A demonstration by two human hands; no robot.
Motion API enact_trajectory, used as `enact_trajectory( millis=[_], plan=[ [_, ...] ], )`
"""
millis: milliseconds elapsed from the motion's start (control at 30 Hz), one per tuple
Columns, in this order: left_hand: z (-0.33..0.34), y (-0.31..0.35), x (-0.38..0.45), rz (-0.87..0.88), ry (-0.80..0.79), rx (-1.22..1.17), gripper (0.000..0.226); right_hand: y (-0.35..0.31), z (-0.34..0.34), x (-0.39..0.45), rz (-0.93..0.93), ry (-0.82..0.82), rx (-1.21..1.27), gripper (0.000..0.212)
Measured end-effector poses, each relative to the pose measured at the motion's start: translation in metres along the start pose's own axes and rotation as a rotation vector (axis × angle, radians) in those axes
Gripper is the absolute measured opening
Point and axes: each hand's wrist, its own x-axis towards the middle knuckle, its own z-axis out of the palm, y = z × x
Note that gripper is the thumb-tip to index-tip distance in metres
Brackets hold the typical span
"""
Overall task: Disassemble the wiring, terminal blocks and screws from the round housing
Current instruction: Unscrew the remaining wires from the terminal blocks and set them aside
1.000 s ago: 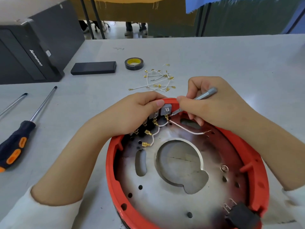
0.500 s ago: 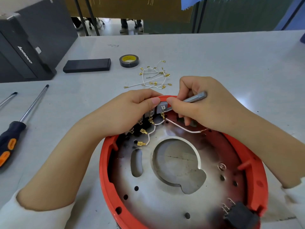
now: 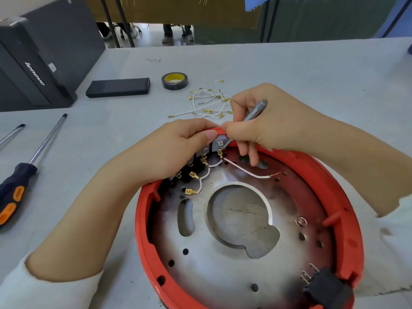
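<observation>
Head | right hand [image 3: 274, 123] fingers still grip tool [image 3: 256, 111]; left hand [image 3: 171, 150] keeps pinching housing rim [image 3: 217, 131]

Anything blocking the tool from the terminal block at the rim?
Nothing visible. The right hand has the metal tool tip right at the grey terminal block; the left hand grips the rim beside it, not across it.

loose wires [image 3: 208, 101] behind housing [image 3: 347, 197]
</observation>
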Motion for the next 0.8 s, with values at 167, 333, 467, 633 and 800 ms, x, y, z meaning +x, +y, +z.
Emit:
enact_trajectory(
  millis=[167,333,467,633,800],
  plan=[
    [0.000,0.001,0.000,0.005,0.015,0.020,0.022,-0.005,-0.004,0.006,0.073,-0.062,0.018,0.029],
    [0.000,0.001,0.000,0.011,0.010,0.027,0.022,-0.009,-0.006,0.009,0.127,-0.084,0.025,0.029],
    [0.000,-0.001,0.000,0.007,0.016,0.028,0.022,-0.010,-0.006,0.010,0.141,-0.063,0.041,0.028],
    [0.000,-0.001,-0.001,-0.001,0.008,-0.001,0.022,0.002,0.006,-0.007,0.003,0.075,0.061,0.026],
    [0.000,-0.001,-0.001,-0.001,0.009,-0.011,0.022,0.009,0.010,-0.017,-0.066,0.122,0.034,0.027]
  ],
)
